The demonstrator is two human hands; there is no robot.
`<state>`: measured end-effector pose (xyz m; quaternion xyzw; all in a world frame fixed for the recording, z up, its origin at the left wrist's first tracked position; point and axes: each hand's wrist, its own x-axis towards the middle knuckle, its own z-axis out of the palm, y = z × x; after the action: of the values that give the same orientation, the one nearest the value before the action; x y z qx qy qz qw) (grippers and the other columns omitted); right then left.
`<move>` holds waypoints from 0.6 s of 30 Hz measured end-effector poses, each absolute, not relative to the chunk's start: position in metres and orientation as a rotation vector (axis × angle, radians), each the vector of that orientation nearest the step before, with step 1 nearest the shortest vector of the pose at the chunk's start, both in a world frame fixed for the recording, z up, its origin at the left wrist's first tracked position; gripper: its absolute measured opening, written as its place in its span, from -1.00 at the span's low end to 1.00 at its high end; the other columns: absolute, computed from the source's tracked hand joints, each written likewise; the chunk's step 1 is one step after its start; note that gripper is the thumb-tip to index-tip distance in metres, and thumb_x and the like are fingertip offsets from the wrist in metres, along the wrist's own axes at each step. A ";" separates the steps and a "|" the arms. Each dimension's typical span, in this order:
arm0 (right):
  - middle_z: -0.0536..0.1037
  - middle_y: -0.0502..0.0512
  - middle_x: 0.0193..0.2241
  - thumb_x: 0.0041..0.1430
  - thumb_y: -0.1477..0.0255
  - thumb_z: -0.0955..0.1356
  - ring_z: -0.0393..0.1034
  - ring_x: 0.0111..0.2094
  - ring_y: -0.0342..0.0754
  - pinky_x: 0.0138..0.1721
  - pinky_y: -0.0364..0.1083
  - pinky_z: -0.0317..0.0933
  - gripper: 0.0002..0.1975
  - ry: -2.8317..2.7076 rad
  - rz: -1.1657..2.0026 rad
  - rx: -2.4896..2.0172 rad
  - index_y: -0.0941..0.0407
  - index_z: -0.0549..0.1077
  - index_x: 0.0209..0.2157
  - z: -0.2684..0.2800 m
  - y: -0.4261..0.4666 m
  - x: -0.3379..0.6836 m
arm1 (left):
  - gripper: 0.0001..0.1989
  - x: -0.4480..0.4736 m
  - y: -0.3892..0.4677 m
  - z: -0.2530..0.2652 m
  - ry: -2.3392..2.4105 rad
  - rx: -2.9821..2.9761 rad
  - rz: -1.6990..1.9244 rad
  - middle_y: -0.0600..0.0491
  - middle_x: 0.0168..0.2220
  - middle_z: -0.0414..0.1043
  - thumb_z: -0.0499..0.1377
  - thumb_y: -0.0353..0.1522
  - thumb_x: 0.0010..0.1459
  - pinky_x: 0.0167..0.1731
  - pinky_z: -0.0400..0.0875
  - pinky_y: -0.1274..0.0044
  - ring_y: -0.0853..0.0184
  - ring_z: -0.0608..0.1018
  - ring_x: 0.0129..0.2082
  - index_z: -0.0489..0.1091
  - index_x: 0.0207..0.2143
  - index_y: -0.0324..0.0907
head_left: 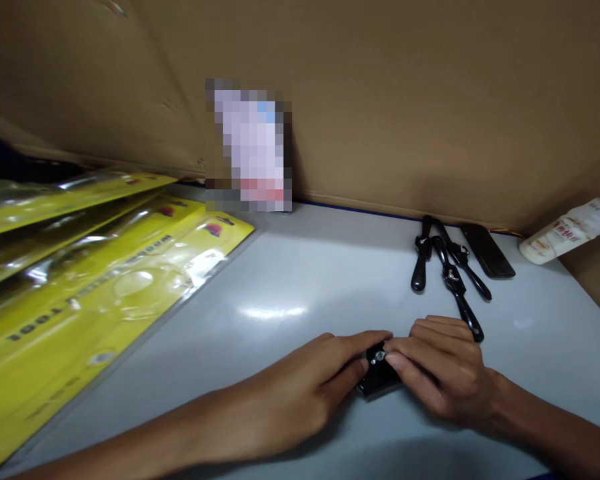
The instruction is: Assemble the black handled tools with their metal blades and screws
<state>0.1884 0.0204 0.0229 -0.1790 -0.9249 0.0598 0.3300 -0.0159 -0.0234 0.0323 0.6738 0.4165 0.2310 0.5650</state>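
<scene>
Low in the middle of the head view, a black spokeshave [380, 382] with small bright metal fittings is between my two hands, mostly covered by them. My left hand [325, 373] grips its left side, with the thumb and forefinger close to the fittings. From the other side, my right hand [445, 367] is closed, its thumb and forefinger pinched together beside a silver screw [380, 357]. Just beyond my right hand lie several similar black spokeshaves [453, 277] with silver screws.
Yellow blister packs [105, 293] in clear plastic are piled at the left on the grey table [290, 267]. A dark phone [488, 250] and a leaning white bottle [570, 230] are at the back right. A blurred-out item [255, 147] stands against the cardboard wall [405, 100].
</scene>
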 end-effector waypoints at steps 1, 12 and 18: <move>0.36 -0.03 -0.63 0.35 0.51 0.24 0.16 -0.62 -0.16 -0.54 -0.10 0.07 -0.68 -2.422 0.170 -0.482 0.15 0.46 -0.49 0.023 0.020 0.189 | -0.62 -0.016 -0.024 0.033 0.990 1.582 0.540 0.03 -0.11 0.60 -0.05 -0.29 0.36 -0.12 0.41 0.49 0.28 0.54 -0.16 0.45 0.07 -0.11; 0.40 -0.02 -0.61 0.34 0.48 0.28 0.20 -0.61 -0.15 -0.57 -0.09 0.06 -0.78 -2.459 0.181 -0.331 0.24 0.56 -0.27 0.024 0.018 0.189 | -0.61 -0.016 -0.023 0.029 1.001 1.600 0.540 -0.02 0.01 0.56 -0.03 -0.33 0.35 -0.03 0.40 0.44 0.24 0.55 -0.07 0.42 0.14 -0.11; 0.40 -0.02 -0.61 0.32 0.52 0.28 0.18 -0.60 -0.16 -0.52 -0.10 0.08 -0.76 -2.433 0.168 -0.448 0.19 0.52 -0.40 0.023 0.019 0.189 | -0.62 -0.016 -0.022 0.031 0.983 1.613 0.513 0.02 -0.08 0.59 -0.05 -0.36 0.34 -0.11 0.40 0.50 0.29 0.55 -0.15 0.44 0.08 -0.13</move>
<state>0.1889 0.0190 0.0229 -0.1708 -0.9280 0.0640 0.3250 -0.0164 -0.0223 0.0310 0.6838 0.4169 0.2175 0.5580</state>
